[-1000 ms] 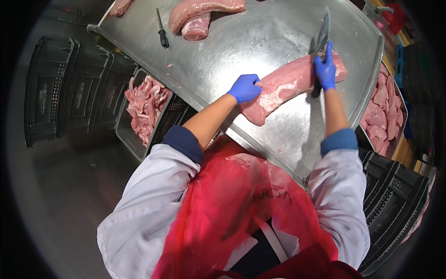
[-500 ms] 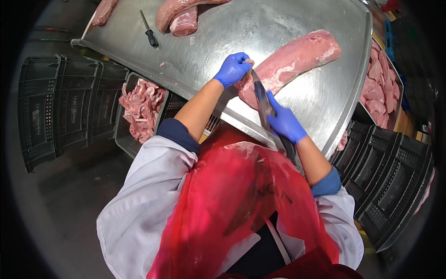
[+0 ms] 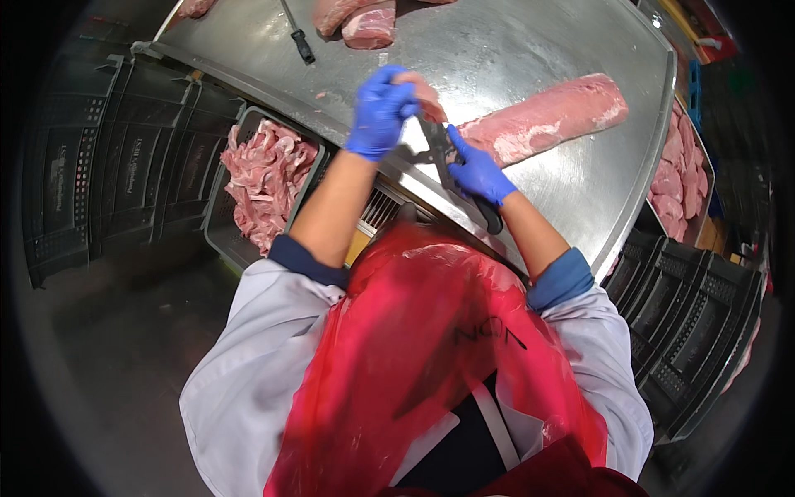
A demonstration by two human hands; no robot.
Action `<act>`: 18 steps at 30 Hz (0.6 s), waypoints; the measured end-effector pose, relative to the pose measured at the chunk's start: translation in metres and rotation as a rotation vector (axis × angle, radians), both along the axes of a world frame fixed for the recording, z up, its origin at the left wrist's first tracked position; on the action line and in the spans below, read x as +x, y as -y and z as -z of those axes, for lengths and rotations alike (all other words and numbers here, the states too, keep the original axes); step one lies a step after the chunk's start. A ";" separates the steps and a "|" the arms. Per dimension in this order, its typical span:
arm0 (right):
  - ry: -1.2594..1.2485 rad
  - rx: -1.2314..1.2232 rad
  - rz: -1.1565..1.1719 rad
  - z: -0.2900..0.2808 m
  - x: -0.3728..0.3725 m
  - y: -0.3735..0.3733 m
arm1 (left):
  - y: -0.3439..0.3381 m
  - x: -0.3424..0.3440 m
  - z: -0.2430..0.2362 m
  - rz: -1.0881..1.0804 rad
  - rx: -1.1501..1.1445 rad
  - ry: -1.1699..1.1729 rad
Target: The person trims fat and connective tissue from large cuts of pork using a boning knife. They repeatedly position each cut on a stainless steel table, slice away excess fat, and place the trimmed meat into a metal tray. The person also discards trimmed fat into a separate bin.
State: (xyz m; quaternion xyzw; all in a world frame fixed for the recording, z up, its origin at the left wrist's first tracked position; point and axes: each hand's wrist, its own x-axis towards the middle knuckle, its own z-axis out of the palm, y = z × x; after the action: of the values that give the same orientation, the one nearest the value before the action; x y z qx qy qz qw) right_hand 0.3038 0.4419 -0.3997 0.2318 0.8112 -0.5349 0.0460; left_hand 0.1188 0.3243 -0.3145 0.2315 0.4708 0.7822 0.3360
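Note:
Between the fingers of my left hand (image 3: 379, 116), in a blue glove, a pale pink strip of meat (image 3: 424, 95) is lifted above the table's near edge. My gloved right hand (image 3: 483, 174) is closed on a dark knife (image 3: 436, 151); its blade points up toward the strip and its black handle shows below the palm. The blade's tip is partly hidden at the strip's lower end. Just beyond my right hand, a long pork loin (image 3: 546, 120) lies on the metal table (image 3: 497, 54), its left end partly covered by the hand.
More loin pieces (image 3: 368, 26) lie at the table's far side, near a black-handled sharpening steel (image 3: 303, 48). At my left stands a grey crate (image 3: 217, 224) of meat trimmings (image 3: 267, 178). A container of meat pieces (image 3: 675, 186) and stacked dark crates (image 3: 687, 319) stand right.
My left hand has moved up and left, and the strip is now lifted off the loin. My right hand with the knife has shifted slightly left and up. The view has shifted a little.

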 end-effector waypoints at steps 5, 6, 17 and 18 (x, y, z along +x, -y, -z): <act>0.102 -0.259 -0.001 -0.051 0.045 -0.017 | 0.175 -0.091 -0.030 -0.274 -0.114 -0.128; -0.052 -0.272 0.062 -0.034 0.057 -0.049 | 0.202 -0.096 -0.028 -0.369 -0.064 -0.120; -0.206 0.408 0.208 0.037 0.039 -0.401 | 0.249 -0.067 0.132 -0.473 -1.154 -1.159; -0.354 0.543 0.153 0.058 0.054 -0.419 | 0.176 -0.033 0.116 -0.355 -0.924 -1.301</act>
State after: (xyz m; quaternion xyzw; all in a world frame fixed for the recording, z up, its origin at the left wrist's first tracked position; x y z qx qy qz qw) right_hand 0.3577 0.8605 -0.4576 0.1995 0.8998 -0.3329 -0.1994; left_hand 0.0859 0.1481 -0.4306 0.3994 0.8762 0.2602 -0.0717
